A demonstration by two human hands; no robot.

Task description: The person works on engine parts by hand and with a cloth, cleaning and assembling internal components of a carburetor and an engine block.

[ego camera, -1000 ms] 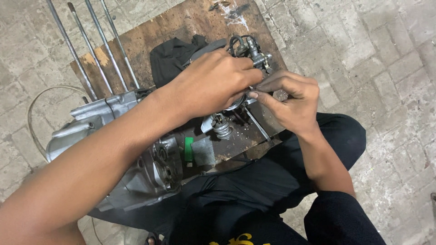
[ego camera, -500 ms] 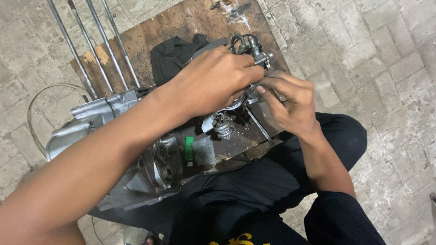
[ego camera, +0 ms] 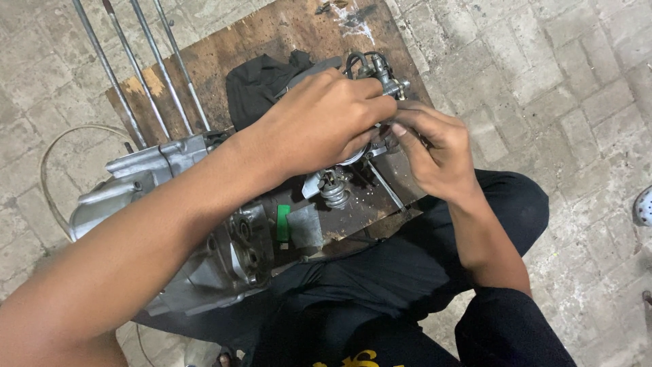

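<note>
the right hand (ego camera: 435, 153) has slid in closer, fingertips pinching at the small metal part (ego camera: 380, 71). the left hand (ego camera: 322, 126) lies clenched over it, the nearer one.

A wooden board (ego camera: 285, 41) lies in the upper middle of the frame. An engine case (ego camera: 170, 204) sits at its lower left edge, with four metal rods (ego camera: 146, 68) rising to the upper left. A cloth (ego camera: 261, 81) lies on the board (partly under the left hand (ego camera: 326, 126)). The right hand (ego camera: 435, 153) is just right of it, with a spring (ego camera: 335, 194) below the left hand.
</note>
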